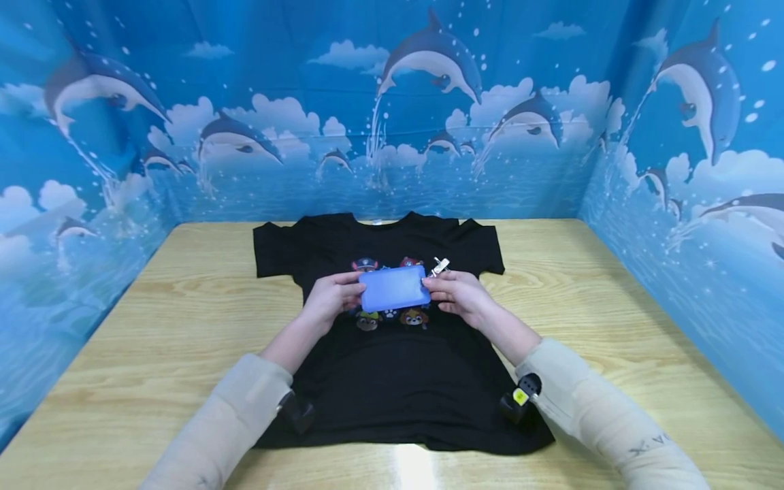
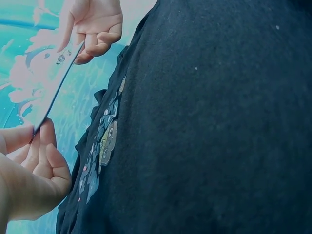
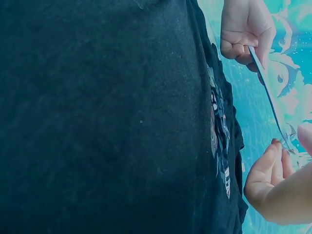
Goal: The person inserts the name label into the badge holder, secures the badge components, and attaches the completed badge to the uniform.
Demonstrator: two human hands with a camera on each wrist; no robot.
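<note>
The table (image 1: 618, 306) is topped in light wood grain, and a black T-shirt (image 1: 401, 374) is spread pretty flat across the middle, collar (image 1: 380, 228) pointed at the far edge, hem (image 1: 343, 437) down by the near one. Some cartoon faces (image 1: 414, 318) are printed on its chest.

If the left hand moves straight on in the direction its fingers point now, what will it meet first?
The thin blue panel the left hand pinches; beyond it, probably the right hand, though depth is unclear.

blue dolphin-print backdrop (image 1: 294, 184) on three sides; pale wood-grain table (image 1: 202, 299)
</note>
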